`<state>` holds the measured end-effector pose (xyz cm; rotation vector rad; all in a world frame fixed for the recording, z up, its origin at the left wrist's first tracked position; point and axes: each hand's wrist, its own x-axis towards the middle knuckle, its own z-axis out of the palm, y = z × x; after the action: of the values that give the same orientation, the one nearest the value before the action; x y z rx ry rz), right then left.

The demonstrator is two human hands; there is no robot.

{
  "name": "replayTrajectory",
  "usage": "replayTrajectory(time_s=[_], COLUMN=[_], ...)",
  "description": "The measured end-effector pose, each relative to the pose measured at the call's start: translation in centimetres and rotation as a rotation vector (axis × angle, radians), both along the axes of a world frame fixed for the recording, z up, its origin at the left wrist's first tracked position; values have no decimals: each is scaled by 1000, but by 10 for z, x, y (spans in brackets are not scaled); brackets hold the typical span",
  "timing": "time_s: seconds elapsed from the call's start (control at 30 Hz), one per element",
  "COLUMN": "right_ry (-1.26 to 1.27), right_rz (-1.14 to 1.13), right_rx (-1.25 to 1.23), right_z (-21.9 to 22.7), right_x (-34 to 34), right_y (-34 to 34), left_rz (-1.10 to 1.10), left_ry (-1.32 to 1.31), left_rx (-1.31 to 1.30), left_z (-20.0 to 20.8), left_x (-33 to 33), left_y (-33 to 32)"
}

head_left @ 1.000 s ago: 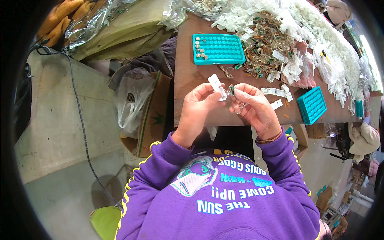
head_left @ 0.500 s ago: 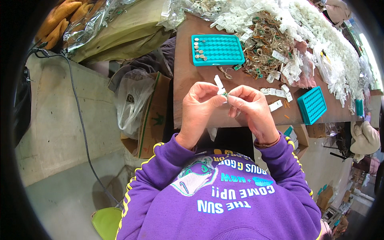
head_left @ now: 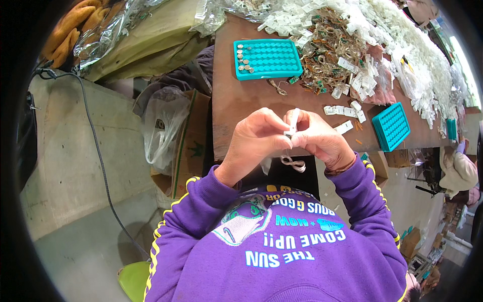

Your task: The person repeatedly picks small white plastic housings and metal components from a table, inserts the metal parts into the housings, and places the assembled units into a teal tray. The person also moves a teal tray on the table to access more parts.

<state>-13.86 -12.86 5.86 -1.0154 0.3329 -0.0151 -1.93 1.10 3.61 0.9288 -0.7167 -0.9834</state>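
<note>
Over the table's near edge, my left hand (head_left: 255, 140) and my right hand (head_left: 322, 136) meet, each closed in a fingertip pinch. Between them is a small white plastic case (head_left: 294, 121), its flap standing up; the fingers hide most of it. A looped bundle of thin wire (head_left: 294, 163) dangles below the fingertips. Beyond my hands stands a teal tray (head_left: 274, 53) with rows of pockets, several round button cells (head_left: 240, 56) at its left end. Right of my hands, several white cases (head_left: 343, 110) sit in a short row, with a single white case (head_left: 344, 127) nearer.
A heap of wired circuit parts (head_left: 329, 53) covers the brown table (head_left: 229, 100) behind, beside a large pile of white cases (head_left: 382, 25). Stacked teal trays (head_left: 391, 127) stand at the right edge. Left of the table are a cardboard box (head_left: 188, 151) and a plastic bag (head_left: 163, 133).
My hands have come slightly nearer to me and closer together around the white case. The wire bundle now hangs in view below them. The view has shifted slightly.
</note>
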Motion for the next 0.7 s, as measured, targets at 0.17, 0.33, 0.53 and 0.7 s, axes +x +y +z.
replayTrajectory(time_s=[0.17, 0.33, 0.53, 0.7], right_ry=[104, 78, -47, -126], right_rz=[-142, -229, -418, -458], right_rx=[-12, -639, -1015, -1321], right_z=[1, 2, -5, 0], right_x=[-2, -6, -2, 2], right_y=[8, 24, 36, 37], left_rz=[294, 481, 545, 638], left_ry=[163, -69, -351, -448], left_rx=[-3, 27, 14, 46], left_z=[-6, -8, -11, -14], left_x=[-9, -11, -12, -9], left_y=[-8, -11, -10, -10])
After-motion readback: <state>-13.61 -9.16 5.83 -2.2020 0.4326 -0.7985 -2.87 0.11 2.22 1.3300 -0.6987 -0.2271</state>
